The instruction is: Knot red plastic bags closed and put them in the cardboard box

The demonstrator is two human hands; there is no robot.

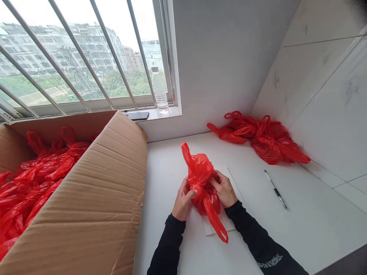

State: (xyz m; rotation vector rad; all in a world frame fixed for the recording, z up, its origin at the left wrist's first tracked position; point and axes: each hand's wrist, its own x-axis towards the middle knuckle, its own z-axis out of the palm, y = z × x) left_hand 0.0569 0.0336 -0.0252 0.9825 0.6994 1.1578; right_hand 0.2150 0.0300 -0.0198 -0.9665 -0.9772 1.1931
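Observation:
A knotted red plastic bag [200, 164] is between my two hands above the white table, one handle loop pointing up and another hanging toward me. My left hand [183, 198] grips its left side, thumb near the knot. On the right side my right hand [225, 189] pinches the plastic beside the knot. What is inside the bag cannot be seen. Beneath it lies a white sheet or pad [210, 229], partly covered by the bag and my right arm.
A large cardboard box [100, 191] full of red bags [43, 175] stands at the left. More red bags [266, 143] lie at the back right by the wall. A pen [275, 190] rests on the table [309, 221]. The windowsill holds a bottle [159, 91] and a dark flat object [138, 115].

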